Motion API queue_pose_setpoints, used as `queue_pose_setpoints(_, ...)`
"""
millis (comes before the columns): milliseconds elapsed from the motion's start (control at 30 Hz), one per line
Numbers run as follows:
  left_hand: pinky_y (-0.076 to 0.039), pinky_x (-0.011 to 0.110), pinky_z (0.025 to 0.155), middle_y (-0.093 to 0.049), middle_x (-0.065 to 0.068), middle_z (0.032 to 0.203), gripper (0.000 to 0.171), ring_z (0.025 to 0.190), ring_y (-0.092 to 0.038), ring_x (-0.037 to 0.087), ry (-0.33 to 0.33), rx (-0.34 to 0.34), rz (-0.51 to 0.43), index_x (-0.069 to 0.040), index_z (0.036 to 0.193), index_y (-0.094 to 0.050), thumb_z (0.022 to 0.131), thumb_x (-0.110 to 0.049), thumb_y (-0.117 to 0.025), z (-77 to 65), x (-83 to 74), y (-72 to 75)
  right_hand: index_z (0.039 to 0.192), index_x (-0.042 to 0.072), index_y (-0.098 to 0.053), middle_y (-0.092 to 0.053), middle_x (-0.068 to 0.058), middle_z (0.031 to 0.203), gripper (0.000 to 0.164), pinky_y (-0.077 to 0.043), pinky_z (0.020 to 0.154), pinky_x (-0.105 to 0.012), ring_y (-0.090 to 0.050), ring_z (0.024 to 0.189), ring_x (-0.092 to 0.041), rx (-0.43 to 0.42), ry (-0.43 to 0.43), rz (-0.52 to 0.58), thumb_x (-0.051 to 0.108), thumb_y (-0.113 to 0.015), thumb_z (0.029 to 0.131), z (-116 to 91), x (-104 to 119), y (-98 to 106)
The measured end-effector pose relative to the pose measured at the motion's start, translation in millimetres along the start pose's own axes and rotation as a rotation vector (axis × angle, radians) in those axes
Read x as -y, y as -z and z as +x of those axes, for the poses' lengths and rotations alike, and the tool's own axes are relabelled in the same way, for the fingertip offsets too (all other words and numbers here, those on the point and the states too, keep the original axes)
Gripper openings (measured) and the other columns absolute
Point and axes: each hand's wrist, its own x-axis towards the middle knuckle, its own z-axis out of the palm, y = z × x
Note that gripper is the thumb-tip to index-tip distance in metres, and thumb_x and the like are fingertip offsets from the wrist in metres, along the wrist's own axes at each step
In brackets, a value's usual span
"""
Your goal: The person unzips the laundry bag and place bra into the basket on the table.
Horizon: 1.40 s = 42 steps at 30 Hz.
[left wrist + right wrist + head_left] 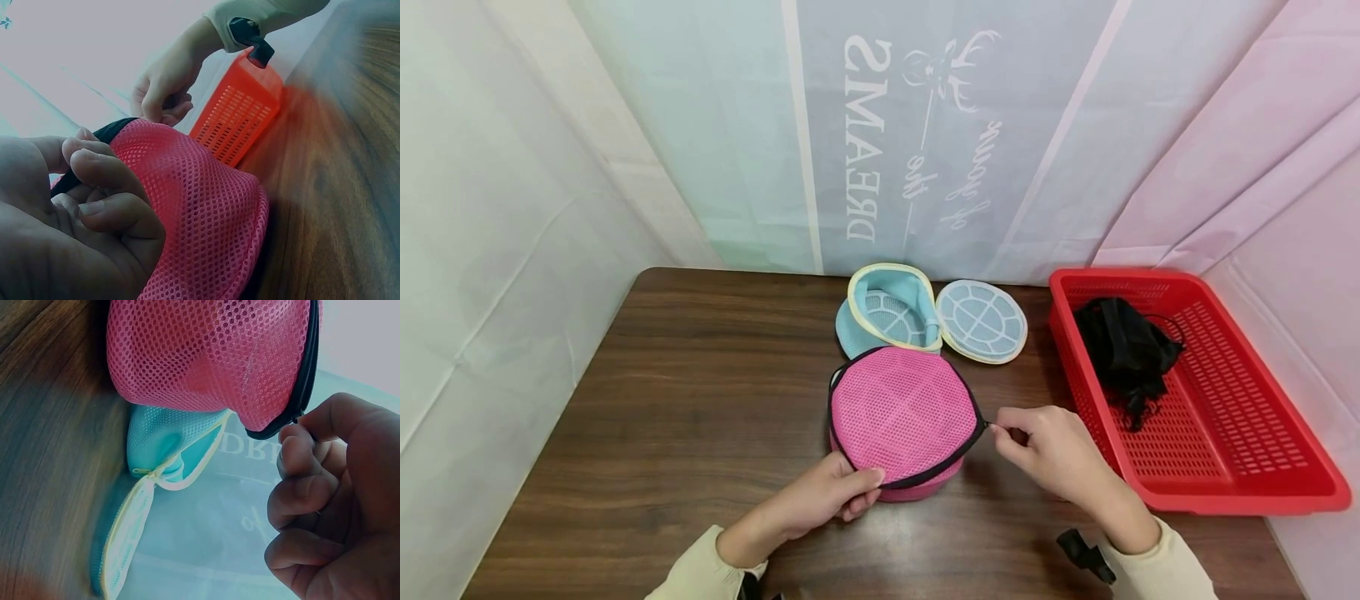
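A pink mesh laundry bag point(904, 408) with a black zipped rim stands on the table, its round lid lying over the top. My left hand point(823, 498) grips the near rim, thumb on top and fingers curled beneath. At the bag's right corner my right hand point(1051, 446) pinches the small zipper pull point(299, 417) between thumb and forefinger. In the right wrist view the black zipper point(306, 369) runs along the rim up to that pull. Behind the pink bag sits a blue mesh laundry bag point(847, 332) with yellow trim, its round lid point(982, 321) folded out to the right.
A red plastic basket point(1232, 496) stands on the right side of the table point(700, 400), with a black bundle of fabric point(1126, 346) inside. A printed curtain point(737, 133) hangs along the table's far edge.
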Motion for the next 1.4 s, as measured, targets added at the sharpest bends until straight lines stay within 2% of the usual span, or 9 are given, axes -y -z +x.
queue_pose_setpoints(200,-0.031,0.016,0.052,-0.047,-0.006,0.063,0.046,0.055,-0.039,0.001,-0.009,-0.007,-0.011,0.021,0.078,-0.042,0.107,-0.014,-0.047,-0.1,1.3,2.1,0.062,0.033,-0.042,-0.025,0.026,0.059,0.044,-0.023,0.047,-0.016,-0.029,0.053,0.007,0.024,0.006,0.032,0.004,-0.071,0.079,-1,4,2)
queue_pose_setpoints(467,-0.032,0.016,0.05,-0.047,-0.007,0.06,0.049,0.053,-0.039,0.001,0.008,-0.081,-0.006,0.021,0.075,-0.04,0.105,-0.016,-0.048,-2.9,-0.7,9.1,0.064,0.027,-0.041,-0.026,0.025,0.063,0.045,-0.021,0.05,-0.009,-0.028,0.056,0.01,0.139,0.094,0.275,-0.004,-0.069,0.078,-2,9,3)
queue_pose_setpoints(667,-0.034,0.016,0.05,-0.047,-0.007,0.061,0.039,0.053,-0.04,0.002,0.049,-0.153,0.007,-0.006,0.068,-0.049,0.105,-0.018,-0.049,-4.2,-3.7,14.6,0.065,0.023,-0.04,-0.026,0.02,0.063,0.043,-0.02,0.05,-0.008,-0.026,0.059,0.011,0.185,0.158,0.385,-0.008,-0.068,0.078,-5,12,1)
queue_pose_setpoints(767,-0.034,0.016,0.05,-0.047,-0.006,0.061,0.036,0.053,-0.041,0.003,0.05,-0.18,0.031,-0.011,0.07,-0.051,0.105,-0.018,-0.048,-5.6,-6.2,17.1,0.066,0.022,-0.041,-0.026,0.016,0.062,0.043,-0.019,0.049,-0.008,-0.025,0.06,0.01,0.212,0.189,0.423,-0.008,-0.068,0.08,-5,14,-1)
queue_pose_setpoints(833,-0.034,0.016,0.05,-0.046,-0.006,0.062,0.035,0.053,-0.041,0.003,0.047,-0.194,0.041,-0.009,0.071,-0.051,0.105,-0.018,-0.048,-6.6,-7.6,19.0,0.066,0.022,-0.042,-0.026,0.015,0.062,0.042,-0.019,0.05,-0.008,-0.023,0.061,0.01,0.241,0.206,0.443,-0.007,-0.068,0.082,-6,16,-3)
queue_pose_setpoints(933,-0.034,0.016,0.05,-0.046,-0.005,0.062,0.039,0.054,-0.041,0.004,0.036,-0.219,0.033,0.003,0.073,-0.047,0.106,-0.018,-0.048,-7.2,-9.2,22.1,0.066,0.022,-0.044,-0.027,0.014,0.062,0.041,-0.021,0.05,-0.006,-0.023,0.061,0.011,0.275,0.244,0.478,-0.006,-0.068,0.085,-7,19,-5)
queue_pose_setpoints(1067,-0.034,0.016,0.05,-0.046,-0.004,0.064,0.046,0.054,-0.041,0.005,0.01,-0.239,0.017,0.019,0.084,-0.042,0.108,-0.02,-0.047,-6.8,-10.1,26.0,0.068,0.022,-0.046,-0.032,0.011,0.061,0.039,-0.023,0.051,-0.005,-0.026,0.062,0.012,0.321,0.289,0.522,-0.003,-0.069,0.089,-7,22,-9)
queue_pose_setpoints(1267,-0.034,0.017,0.05,-0.047,-0.003,0.066,0.048,0.054,-0.04,0.005,-0.003,-0.256,0.001,0.02,0.086,-0.04,0.109,-0.022,-0.045,-6.1,-10.4,29.1,0.07,0.021,-0.049,-0.035,0.011,0.06,0.036,-0.024,0.051,-0.006,-0.028,0.062,0.012,0.365,0.315,0.56,0.002,-0.07,0.093,-7,24,-15)
queue_pose_setpoints(1400,-0.035,0.017,0.052,-0.048,-0.002,0.067,0.043,0.055,-0.041,0.005,-0.029,-0.239,0.032,0.018,0.087,-0.041,0.107,-0.018,-0.049,-7.1,-8.3,31.6,0.071,0.021,-0.051,-0.036,0.011,0.06,0.034,-0.024,0.051,-0.006,-0.027,0.062,0.013,0.377,0.331,0.57,0.005,-0.069,0.095,-6,27,-16)
